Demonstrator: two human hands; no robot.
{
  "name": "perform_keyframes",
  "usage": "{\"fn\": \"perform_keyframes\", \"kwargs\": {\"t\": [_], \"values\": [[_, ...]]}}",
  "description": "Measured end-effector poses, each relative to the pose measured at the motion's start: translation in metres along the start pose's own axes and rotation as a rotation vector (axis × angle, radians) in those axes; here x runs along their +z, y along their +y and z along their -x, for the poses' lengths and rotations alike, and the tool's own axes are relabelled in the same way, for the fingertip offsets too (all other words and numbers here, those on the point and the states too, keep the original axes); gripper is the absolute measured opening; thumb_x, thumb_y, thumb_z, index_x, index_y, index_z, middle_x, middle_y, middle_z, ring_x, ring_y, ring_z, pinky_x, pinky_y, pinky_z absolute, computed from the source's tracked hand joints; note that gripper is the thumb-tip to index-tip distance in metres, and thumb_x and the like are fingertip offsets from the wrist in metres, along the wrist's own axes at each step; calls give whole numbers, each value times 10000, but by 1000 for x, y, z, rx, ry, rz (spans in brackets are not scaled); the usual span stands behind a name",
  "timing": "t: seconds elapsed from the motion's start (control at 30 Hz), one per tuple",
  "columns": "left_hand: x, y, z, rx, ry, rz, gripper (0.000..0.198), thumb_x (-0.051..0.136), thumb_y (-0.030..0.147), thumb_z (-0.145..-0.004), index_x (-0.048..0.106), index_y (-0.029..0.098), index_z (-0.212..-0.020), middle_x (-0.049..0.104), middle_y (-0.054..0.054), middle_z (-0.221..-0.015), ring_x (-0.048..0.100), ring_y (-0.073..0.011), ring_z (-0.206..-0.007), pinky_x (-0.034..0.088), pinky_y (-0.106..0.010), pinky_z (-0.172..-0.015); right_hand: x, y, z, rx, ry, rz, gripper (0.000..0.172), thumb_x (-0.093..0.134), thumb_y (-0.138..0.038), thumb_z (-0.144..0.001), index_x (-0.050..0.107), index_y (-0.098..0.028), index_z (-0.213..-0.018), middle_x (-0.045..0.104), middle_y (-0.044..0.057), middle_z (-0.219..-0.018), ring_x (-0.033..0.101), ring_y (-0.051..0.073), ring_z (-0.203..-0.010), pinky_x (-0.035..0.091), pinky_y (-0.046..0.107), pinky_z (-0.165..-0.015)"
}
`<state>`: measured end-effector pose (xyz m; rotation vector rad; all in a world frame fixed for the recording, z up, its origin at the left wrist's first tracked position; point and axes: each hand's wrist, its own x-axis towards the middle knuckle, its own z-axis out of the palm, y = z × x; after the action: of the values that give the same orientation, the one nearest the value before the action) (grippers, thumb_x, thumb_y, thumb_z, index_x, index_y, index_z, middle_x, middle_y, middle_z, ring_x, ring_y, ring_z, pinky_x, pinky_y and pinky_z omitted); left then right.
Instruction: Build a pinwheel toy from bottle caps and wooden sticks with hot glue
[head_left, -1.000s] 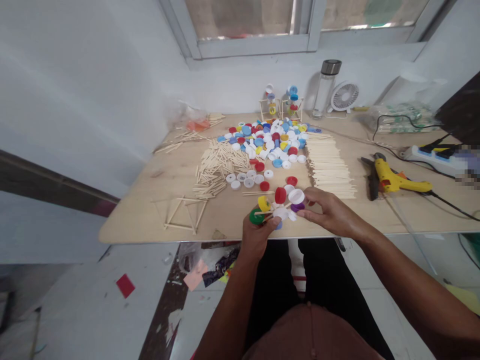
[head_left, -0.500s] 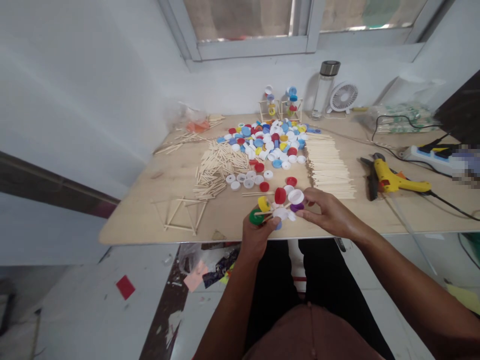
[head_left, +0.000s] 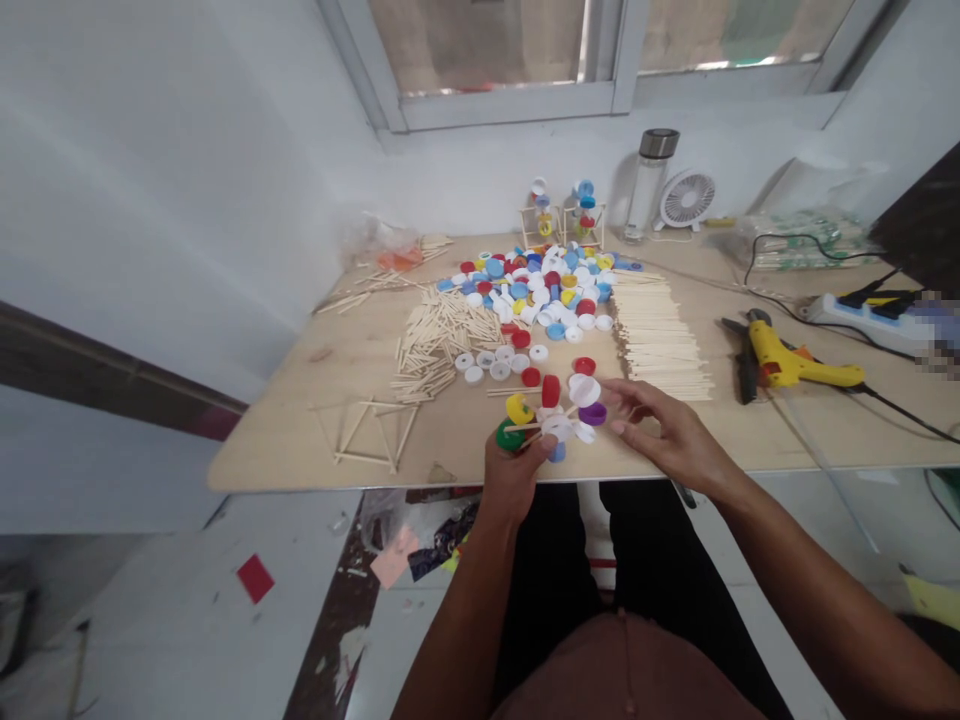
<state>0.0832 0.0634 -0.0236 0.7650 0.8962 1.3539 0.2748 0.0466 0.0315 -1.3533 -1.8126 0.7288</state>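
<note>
My left hand [head_left: 516, 470] is closed on a wheel of bottle caps and sticks [head_left: 556, 428], held over the table's front edge. Around its pale hub sit a green cap [head_left: 510, 435], a yellow cap [head_left: 519, 408], a red cap [head_left: 551, 390], a purple cap [head_left: 592, 414], a blue cap and white ones. Just right of the purple cap, my right hand [head_left: 660, 430] has its thumb and fingers apart, holding nothing. Loose red and white caps [head_left: 499, 370] lie beyond the wheel.
A heap of bottle caps [head_left: 540, 285] lies mid-table between piles of short sticks [head_left: 439, 335] and long sticks [head_left: 664, 340]. To the right is a yellow glue gun [head_left: 799, 365] with a cord. A stick frame [head_left: 367, 435] lies left. A glass bottle [head_left: 649, 190] and fan [head_left: 686, 200] stand behind.
My right hand has let go of the wheel's right side and drawn slightly back, its fingers opening. The wheel has turned a little in my left hand.
</note>
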Motion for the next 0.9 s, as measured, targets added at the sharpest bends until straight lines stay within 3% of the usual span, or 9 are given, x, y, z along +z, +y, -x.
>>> {"fn": "perform_keyframes", "kwargs": {"t": [0.2, 0.37, 0.6, 0.9], "values": [[4, 5, -2, 2, 60, 126, 348, 864, 299, -461, 676, 181, -729, 669, 31, -669, 623, -109, -657, 502, -247, -689, 17, 15, 15, 63, 92, -143, 437, 573, -371, -861, 520, -245, -1276, 634, 65, -1026, 597, 172, -828, 524, 338, -761], [3, 4, -3, -6, 89, 155, 396, 879, 310, -423, 667, 181, -731, 686, 20, -702, 640, -122, -683, 509, -272, -734, 30, 27, 19, 117, 120, -168, 374, 567, -382, -868, 564, -220, -1204, 642, 57, -941, 611, 177, -840, 526, 334, -764], [3, -2, -2, 43, 154, 95, 382, 868, 338, -448, 681, 168, -735, 709, -4, -715, 657, -141, -678, 524, -273, -697, 37, 34, 26, 79, 193, -169, 312, 544, -325, -877, 599, -205, -1160, 667, 65, -959, 622, 170, -855, 521, 310, -778], [2, -8, 1, 107, 41, 60, 337, 848, 303, -535, 713, 159, -808, 723, -31, -798, 652, -146, -751, 519, -275, -746, 37, 36, 28, 71, 209, -66, 279, 539, -359, -867, 682, -198, -1045, 719, 77, -996, 666, 211, -898, 539, 315, -765]]}}
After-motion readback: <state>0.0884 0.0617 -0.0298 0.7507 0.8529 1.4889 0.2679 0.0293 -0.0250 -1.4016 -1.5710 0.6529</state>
